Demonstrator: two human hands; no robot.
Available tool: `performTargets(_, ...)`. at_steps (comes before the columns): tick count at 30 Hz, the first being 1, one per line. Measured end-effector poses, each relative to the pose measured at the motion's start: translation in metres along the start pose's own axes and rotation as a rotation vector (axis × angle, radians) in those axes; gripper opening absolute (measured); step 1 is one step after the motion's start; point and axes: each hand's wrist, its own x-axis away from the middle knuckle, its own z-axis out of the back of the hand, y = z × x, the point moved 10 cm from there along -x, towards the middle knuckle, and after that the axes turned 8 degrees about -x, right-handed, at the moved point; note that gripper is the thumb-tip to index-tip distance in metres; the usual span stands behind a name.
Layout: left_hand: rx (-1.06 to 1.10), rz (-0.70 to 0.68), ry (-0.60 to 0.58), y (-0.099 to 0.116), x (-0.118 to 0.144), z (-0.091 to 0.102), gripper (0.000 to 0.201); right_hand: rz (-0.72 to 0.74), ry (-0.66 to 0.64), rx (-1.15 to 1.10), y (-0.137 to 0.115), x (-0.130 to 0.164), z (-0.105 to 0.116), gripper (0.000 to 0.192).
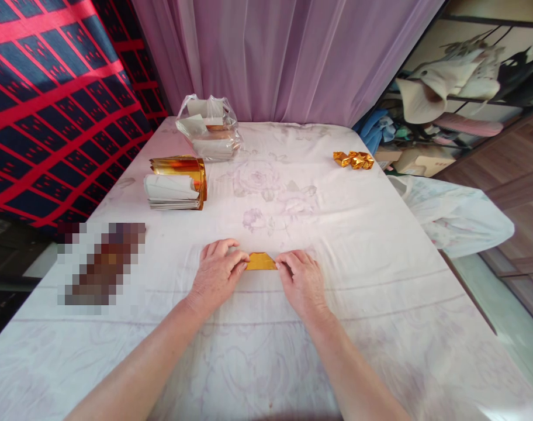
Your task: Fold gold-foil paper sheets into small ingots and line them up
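Note:
Between my hands, on the pale floral cloth, lies a small folded piece of gold foil paper (260, 261), long and flat with slanted upper corners. My left hand (220, 266) pinches its left end between thumb and forefinger, the other fingers curled on the cloth. At the right end, my right hand (302, 278) grips the paper in the same way. Farther off to the left stands a stack of gold foil paper sheets (179, 165) with white backs. Several folded gold paper pieces (353, 160) sit together at the far right.
A clear plastic bag (211, 131) holding more paper stands at the back left of the cloth-covered table (270, 362). A blurred-out item (106, 263) lies at the left edge. Behind hangs a purple curtain (275, 58); shelves with shoes and a hat (424, 88) are at right.

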Motion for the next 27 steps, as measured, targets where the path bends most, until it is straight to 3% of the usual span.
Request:
performTargets(6, -0.008, -0.019, -0.015, 0.002, -0.001, 0.0, 0.015, 0.112, -0.078, 0.058, -0.018, -0.004, -0.01, 0.027)
performTargets(9, -0.029, -0.019, -0.018, 0.004, -0.002, 0.0, 0.013, 0.066, -0.076, 0.055, -0.02, -0.008, -0.012, 0.023)
performTargets(12, -0.039, -0.018, -0.015, 0.004, -0.002, 0.0, 0.011, 0.017, -0.028, 0.09, -0.025, -0.009, -0.011, 0.006)
performTargets(16, -0.039, -0.015, -0.002, 0.004, -0.002, 0.0, 0.009, -0.027, 0.035, 0.163, -0.029, -0.008, -0.01, 0.018)
performTargets(27, -0.023, -0.002, -0.014, 0.002, -0.003, -0.001, 0.009, -0.104, 0.025, 0.057, -0.001, -0.002, -0.002, 0.003)
